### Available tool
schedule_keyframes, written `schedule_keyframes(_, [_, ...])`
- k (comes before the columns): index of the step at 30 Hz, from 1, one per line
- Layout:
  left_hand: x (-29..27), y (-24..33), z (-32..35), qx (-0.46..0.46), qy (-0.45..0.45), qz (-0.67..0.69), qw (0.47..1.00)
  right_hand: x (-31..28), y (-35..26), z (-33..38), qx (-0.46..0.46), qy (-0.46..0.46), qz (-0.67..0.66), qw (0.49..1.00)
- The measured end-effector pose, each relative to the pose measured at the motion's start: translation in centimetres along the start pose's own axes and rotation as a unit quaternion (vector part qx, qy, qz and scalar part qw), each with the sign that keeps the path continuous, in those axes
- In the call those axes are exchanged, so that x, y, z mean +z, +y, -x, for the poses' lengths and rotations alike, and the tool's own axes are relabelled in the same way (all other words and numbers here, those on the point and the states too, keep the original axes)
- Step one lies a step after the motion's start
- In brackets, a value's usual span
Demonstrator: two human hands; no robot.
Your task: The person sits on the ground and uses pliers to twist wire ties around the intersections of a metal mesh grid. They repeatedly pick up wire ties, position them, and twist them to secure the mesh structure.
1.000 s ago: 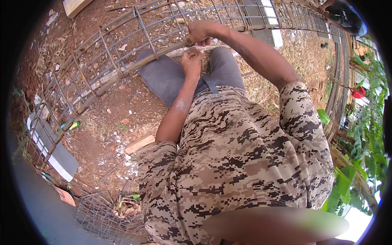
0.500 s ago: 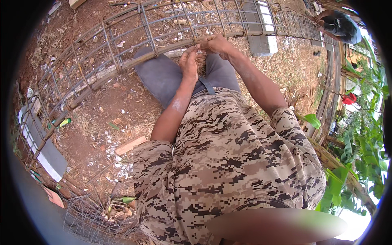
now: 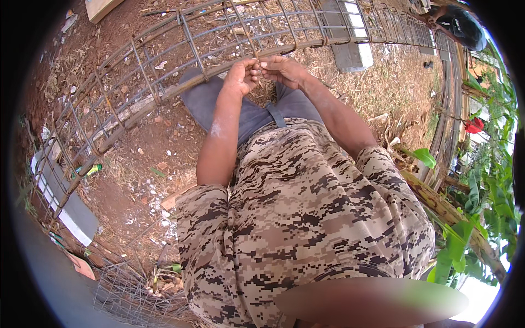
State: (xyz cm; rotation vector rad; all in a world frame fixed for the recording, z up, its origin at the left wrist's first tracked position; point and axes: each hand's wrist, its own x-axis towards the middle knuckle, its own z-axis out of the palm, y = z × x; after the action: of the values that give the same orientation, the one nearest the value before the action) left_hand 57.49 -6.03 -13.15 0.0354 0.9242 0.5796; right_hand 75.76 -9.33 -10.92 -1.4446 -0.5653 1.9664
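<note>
A long cage of steel rebar (image 3: 188,84) curves across the upper part of the head view, with square stirrups set along its length bars. Right at its near bar, beside a stirrup, my two hands meet fingertip to fingertip. My left hand (image 3: 242,77) is closed in a pinch, with the thumb side toward the bar. Coming in from the other side, my right hand (image 3: 285,71) also pinches with thumb and forefinger. Whatever is between the fingertips is too small to make out. Both hands are above my grey-trousered knees.
Grey and white blocks lie beneath the cage, one at the upper right (image 3: 350,53) and one at the left (image 3: 71,210). Wire mesh (image 3: 126,298) is at the lower left. A co-worker (image 3: 459,27) bends at the cage's far right end. Green leaves (image 3: 465,235) edge the right.
My left hand has moved up and left, closer to the near bar. My right hand has dropped slightly, and its fingers now point to the left hand's fingertips.
</note>
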Motion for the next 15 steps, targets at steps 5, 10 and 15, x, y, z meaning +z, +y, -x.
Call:
schedule_keyframes(5, [0.1,0.1,2.3,0.113,0.042,-0.247,0.961,1.8,1.8,1.1,-0.077,0.053,0.005,0.996])
schedule_keyframes(10, [-0.2,-0.8,3.6,0.193,0.04,-0.246,0.949,3.1,3.0,1.6,-0.2,0.13,0.165,0.957])
schedule_keyframes(15, [-1.0,-2.2,3.7,0.337,0.09,-0.422,0.837,3.0,3.8,1.2,-0.208,0.124,0.126,0.962])
